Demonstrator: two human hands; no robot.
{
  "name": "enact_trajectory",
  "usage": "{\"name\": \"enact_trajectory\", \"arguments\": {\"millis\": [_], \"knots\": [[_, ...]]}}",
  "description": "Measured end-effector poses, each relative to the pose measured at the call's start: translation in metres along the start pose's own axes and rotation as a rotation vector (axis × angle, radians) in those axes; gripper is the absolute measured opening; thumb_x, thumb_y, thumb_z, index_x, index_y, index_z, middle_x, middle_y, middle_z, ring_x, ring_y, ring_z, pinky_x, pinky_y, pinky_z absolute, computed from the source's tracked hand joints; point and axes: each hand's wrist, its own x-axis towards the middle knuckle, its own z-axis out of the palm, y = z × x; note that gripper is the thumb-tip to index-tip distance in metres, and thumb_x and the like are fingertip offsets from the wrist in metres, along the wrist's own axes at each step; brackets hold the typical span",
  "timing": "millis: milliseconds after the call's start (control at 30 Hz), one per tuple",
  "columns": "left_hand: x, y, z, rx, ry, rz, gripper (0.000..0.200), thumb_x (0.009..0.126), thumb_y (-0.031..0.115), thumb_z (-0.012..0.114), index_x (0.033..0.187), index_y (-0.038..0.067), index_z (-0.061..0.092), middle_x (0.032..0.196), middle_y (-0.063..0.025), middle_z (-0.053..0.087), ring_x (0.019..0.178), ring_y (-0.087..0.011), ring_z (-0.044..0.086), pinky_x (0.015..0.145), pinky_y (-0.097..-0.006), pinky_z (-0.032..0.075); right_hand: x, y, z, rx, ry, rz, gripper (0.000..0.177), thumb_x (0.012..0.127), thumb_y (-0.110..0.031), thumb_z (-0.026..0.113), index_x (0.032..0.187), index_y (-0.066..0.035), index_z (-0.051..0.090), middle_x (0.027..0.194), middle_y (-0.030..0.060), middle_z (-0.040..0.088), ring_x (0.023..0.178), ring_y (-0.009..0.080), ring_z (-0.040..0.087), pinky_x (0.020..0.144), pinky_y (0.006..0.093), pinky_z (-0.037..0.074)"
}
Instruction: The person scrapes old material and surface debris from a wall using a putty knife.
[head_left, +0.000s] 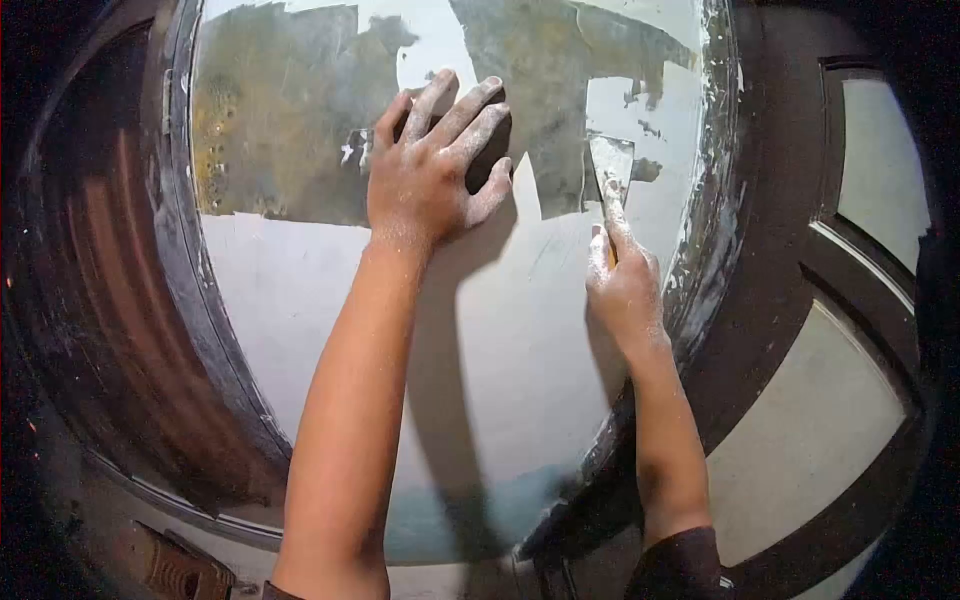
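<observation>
My left hand (435, 160) rests on the wall with its dusty fingers spread, at the upper middle of the view. It holds nothing. To its right, my right hand (625, 280) grips a putty knife (612, 165), whose pale, coated blade points upward and lies against the wall. White powder covers the fingers of both hands. The wall panel (310, 300) is white lower down. Above that runs a mottled grey-brown patch (290, 110) with ragged edges, and white areas show beside the blade.
Dark, white-smeared frame edges (705, 230) border the panel. A brown, glossy door (130, 300) stands at the left. Dark woodwork with pale panels (810, 430) is at the right. A brown carved object (180, 570) shows at the bottom left.
</observation>
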Motion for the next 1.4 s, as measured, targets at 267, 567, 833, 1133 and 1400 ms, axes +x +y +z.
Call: {"name": "enact_trajectory", "arguments": {"millis": [267,567,833,1133,1400], "knots": [[0.001,0.001,-0.003,0.001,-0.012,0.011,0.048,0.084,0.037,0.072,0.13,0.025,0.072,0.153,0.0094,0.058,0.147,-0.0253,0.047,0.123,-0.0478,0.029,0.04,-0.003,-0.004,-0.187,0.001,0.041,0.051,0.103,-0.024,0.055,0.154,-0.02,0.052,0.091,0.0252,0.072,0.086,0.0489,0.069,0.078,0.06,0.053],[0.001,0.003,-0.003,0.012,-0.041,-0.018,0.047,0.085,0.036,0.071,0.131,0.026,0.072,0.155,0.0101,0.057,0.148,-0.0252,0.045,0.125,-0.0465,0.028,0.05,-0.029,-0.02,-0.11,-0.001,0.137,0.05,0.104,-0.03,0.054,0.154,-0.026,0.052,0.089,0.0239,0.073,0.085,0.0474,0.07,0.077,0.0583,0.054],[0.001,0.003,-0.004,0.019,-0.026,-0.002,0.047,0.086,0.037,0.072,0.132,0.026,0.072,0.154,0.0091,0.058,0.147,-0.0257,0.048,0.124,-0.0459,0.029,0.04,-0.016,-0.012,-0.087,0.102,0.054,0.049,0.103,-0.029,0.056,0.151,-0.025,0.055,0.084,0.0232,0.072,0.085,0.0477,0.07,0.077,0.0589,0.054],[0.002,0.004,-0.003,0.027,-0.019,-0.008,0.047,0.084,0.036,0.072,0.13,0.026,0.072,0.154,0.0095,0.058,0.147,-0.0256,0.048,0.125,-0.0465,0.027,0.01,-0.01,-0.011,-0.096,0.049,0.104,0.05,0.102,-0.025,0.057,0.152,-0.023,0.054,0.088,0.0232,0.072,0.084,0.0478,0.069,0.076,0.0586,0.052],[-0.001,0.003,-0.002,0.033,-0.027,-0.014,0.047,0.085,0.038,0.072,0.13,0.027,0.072,0.155,0.0106,0.057,0.148,-0.0241,0.046,0.124,-0.0462,0.029,0.021,-0.005,-0.01,-0.081,0.089,0.009,0.045,0.103,-0.028,0.057,0.145,-0.015,0.061,0.089,0.0261,0.072,0.087,0.0486,0.069,0.079,0.0567,0.054]]}}
